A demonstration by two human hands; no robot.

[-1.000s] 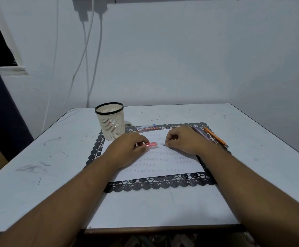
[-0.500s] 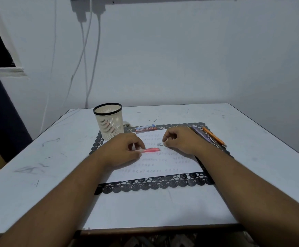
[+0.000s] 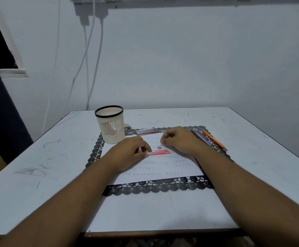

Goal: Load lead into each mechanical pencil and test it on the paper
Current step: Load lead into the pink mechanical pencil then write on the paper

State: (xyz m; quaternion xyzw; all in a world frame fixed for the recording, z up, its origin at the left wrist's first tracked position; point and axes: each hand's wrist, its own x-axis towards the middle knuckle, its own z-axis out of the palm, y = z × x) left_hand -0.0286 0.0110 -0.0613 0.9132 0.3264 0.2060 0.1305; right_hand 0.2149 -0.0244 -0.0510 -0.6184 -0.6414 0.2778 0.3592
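Note:
A pink mechanical pencil [image 3: 160, 152] lies flat on the white paper [image 3: 163, 169], its tip pointing right. My left hand [image 3: 127, 154] pinches its left end between thumb and fingers. A small grey piece [image 3: 159, 147] sits on the paper just above the pencil. My right hand [image 3: 180, 139] rests on the paper to the right of that piece, apart from it, fingers loosely curled with nothing visible in them. A lead case [image 3: 146, 131] lies at the paper's far edge. A purple pencil [image 3: 200, 138] and an orange pencil [image 3: 214, 140] lie on the right.
The paper sits on a black lace-edged mat [image 3: 159, 188] on a white table [image 3: 38, 166]. A cream mesh cup [image 3: 110, 125] with a black rim stands at the mat's far left corner. Cables hang down the wall behind.
My right hand let go of the pink pencil's end and drew back up and right, leaving the small grey piece on the paper. The left hand lowered the pencil toward me.

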